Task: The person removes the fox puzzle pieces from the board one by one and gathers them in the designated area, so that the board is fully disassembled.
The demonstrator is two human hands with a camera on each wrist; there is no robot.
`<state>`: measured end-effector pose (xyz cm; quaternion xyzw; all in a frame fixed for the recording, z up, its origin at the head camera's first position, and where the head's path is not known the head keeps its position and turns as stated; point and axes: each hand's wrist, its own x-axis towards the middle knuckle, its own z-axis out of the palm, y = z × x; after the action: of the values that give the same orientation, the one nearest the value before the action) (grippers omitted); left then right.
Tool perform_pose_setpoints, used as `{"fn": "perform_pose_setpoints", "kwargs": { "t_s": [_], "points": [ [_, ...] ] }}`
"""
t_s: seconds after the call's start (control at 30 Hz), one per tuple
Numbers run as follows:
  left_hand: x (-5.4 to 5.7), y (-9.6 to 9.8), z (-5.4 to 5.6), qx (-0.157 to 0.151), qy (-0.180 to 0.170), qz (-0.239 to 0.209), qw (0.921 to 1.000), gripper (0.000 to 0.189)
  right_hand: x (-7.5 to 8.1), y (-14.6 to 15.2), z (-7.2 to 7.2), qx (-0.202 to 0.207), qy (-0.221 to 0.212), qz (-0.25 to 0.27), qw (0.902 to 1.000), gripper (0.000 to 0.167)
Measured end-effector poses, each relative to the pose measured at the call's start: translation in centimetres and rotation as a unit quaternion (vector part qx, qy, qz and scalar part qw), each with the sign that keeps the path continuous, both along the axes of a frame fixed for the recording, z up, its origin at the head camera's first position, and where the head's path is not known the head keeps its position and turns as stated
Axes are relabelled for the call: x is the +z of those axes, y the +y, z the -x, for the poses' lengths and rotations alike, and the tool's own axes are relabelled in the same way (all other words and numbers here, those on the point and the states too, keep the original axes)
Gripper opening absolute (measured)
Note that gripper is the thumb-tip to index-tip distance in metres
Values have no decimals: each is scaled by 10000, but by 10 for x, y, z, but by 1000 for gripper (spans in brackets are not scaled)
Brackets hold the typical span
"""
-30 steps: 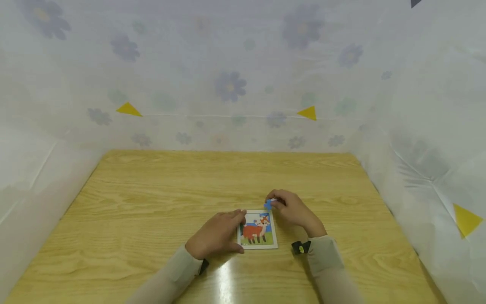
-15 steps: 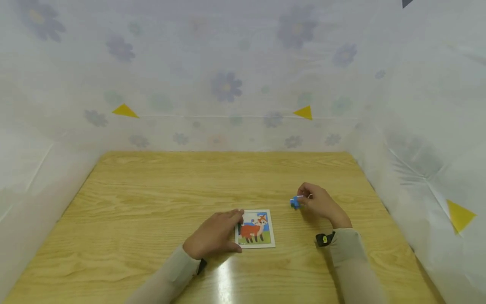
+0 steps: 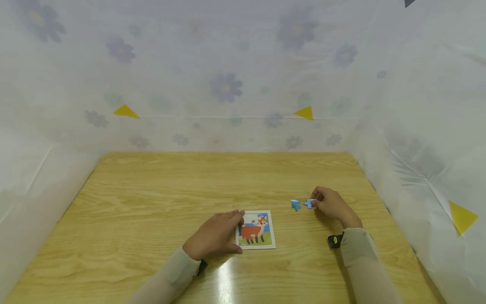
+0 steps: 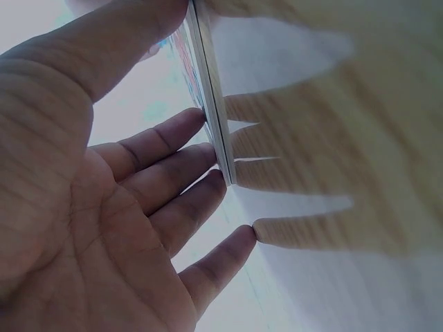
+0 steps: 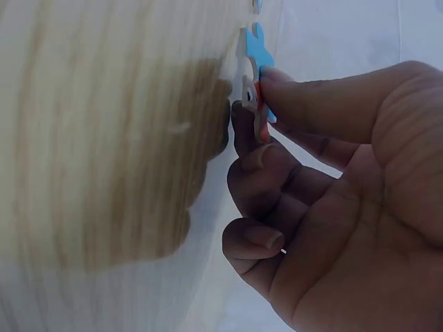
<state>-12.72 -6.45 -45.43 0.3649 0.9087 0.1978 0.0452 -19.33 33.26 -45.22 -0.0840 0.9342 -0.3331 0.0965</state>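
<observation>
A square picture puzzle [image 3: 256, 232] in a white frame shows a red-orange animal on blue and green, with a pale patch at its upper left. My left hand [image 3: 214, 236] rests along its left edge; in the left wrist view, the thumb and fairly straight fingertips touch the side of the puzzle. My right hand [image 3: 334, 207] pinches a blue puzzle piece [image 5: 259, 52] between thumb and index finger, at the tabletop. Orange and a printed eye show on this piece in the right wrist view. Just left of it lies a blue-and-green puzzle piece [image 3: 295, 205].
The wood-grain table [image 3: 171, 181] extends around both hands. A pale flowered sheet [image 3: 182, 76] encloses it at the back and sides, with yellow triangles [image 3: 304, 112] on it. Dark bands [image 3: 335, 241] sit at both wrists.
My right hand has moved right, away from the puzzle's upper right corner, carrying the blue piece. The blue-and-green piece now shows separately to its left. My left hand has stayed at the puzzle.
</observation>
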Motion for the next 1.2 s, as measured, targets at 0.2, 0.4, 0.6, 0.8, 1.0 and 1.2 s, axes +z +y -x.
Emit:
{"fn": "perform_pose_setpoints", "kwargs": {
  "t_s": [0.2,0.4,0.6,0.8,1.0,1.2],
  "points": [
    [1,0,1,6,-22,-23,10000,66,1,-1,1,-66,-70,-40,9999,7],
    [3,0,1,-21,-43,-55,10000,65,0,-2,1,-40,-11,-233,9997,8],
    [3,0,1,-29,-30,-59,10000,64,-3,-2,0,26,-25,-215,9998,6],
    [2,0,0,-31,14,-60,10000,65,-4,-4,0,86,65,-83,9999,2],
    [-2,1,1,66,-119,85,9999,67,-1,-12,-2,118,327,108,9993,5],
    [-1,2,1,110,-133,76,9998,67,4,-36,-5,350,492,243,9979,4]
  ]
}}
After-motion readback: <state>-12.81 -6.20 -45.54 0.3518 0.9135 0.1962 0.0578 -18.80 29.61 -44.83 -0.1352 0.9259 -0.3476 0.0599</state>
